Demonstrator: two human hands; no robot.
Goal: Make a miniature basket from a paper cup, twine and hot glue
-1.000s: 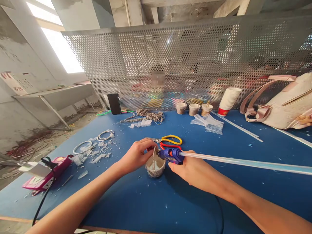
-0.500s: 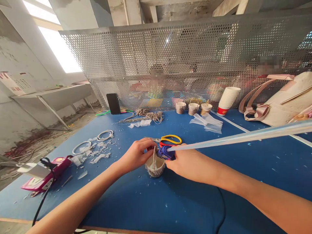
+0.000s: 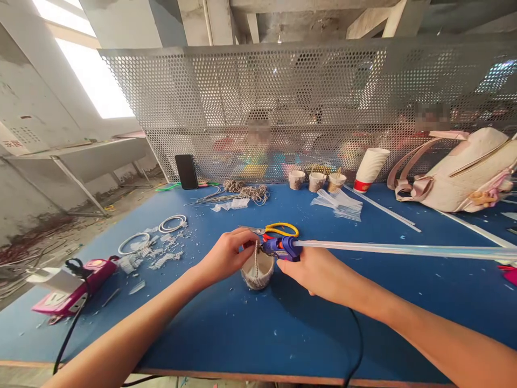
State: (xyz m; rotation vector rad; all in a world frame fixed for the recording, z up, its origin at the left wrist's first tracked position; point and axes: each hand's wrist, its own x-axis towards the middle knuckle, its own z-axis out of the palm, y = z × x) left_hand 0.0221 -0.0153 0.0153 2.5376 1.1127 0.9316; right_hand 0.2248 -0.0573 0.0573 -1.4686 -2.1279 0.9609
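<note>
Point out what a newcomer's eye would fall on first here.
Probably the blue glue gun in the grip of the right hand at center, its long clear stick reaching toward the right edge. Next, the small cup below its nozzle, with the left hand at its corded handle. Then the bright pink power strip, on the table's left side.
</note>
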